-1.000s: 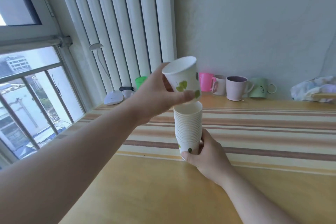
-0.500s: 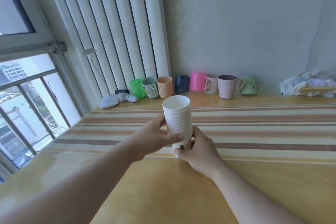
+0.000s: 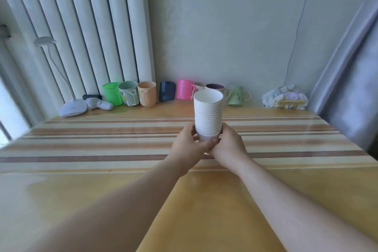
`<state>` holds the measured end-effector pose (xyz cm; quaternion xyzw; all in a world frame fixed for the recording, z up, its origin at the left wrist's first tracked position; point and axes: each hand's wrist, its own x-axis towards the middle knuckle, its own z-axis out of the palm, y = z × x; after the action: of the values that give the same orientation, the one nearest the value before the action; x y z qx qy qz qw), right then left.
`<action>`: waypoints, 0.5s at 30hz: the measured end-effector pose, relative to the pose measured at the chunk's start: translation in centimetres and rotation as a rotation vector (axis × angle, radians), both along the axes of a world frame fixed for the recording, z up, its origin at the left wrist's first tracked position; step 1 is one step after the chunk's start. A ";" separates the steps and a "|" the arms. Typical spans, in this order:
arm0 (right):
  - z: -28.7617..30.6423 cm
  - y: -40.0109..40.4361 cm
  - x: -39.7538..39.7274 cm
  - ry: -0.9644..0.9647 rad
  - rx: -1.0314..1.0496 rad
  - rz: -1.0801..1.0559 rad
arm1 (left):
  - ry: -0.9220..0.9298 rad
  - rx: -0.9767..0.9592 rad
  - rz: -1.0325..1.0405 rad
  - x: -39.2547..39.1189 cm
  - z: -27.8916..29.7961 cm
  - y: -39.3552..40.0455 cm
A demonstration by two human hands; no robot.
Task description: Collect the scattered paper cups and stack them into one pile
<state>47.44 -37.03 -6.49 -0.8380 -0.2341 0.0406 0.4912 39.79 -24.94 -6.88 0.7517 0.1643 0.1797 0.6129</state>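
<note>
Upright white stack of nested paper cups (image 3: 208, 116), open mouth up, above the striped table.

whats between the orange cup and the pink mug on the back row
In the head view, one thing: a dark navy cup stands between the orange cup and the pink mug, with small gaps on both sides, all along the wall.

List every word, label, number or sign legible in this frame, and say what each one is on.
"SMILE", running vertically on the pale green mug at the back of the table.
Dark print on the grey-green cup: too blurred to read.
Marking on the crumpled wrapper by the wall: too small to read.
The stack of paper cups, held by the left hand and right hand, shows no text.
</note>
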 end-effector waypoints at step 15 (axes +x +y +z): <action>-3.3 -0.9 0.8 -0.104 -0.237 -0.032 | 0.342 0.728 -0.072 -0.5 -1.7 -0.7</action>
<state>48.25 -37.96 -9.81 -0.8949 -0.2393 0.0165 0.3763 39.32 -25.60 -8.57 0.9440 0.1632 0.0770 0.2764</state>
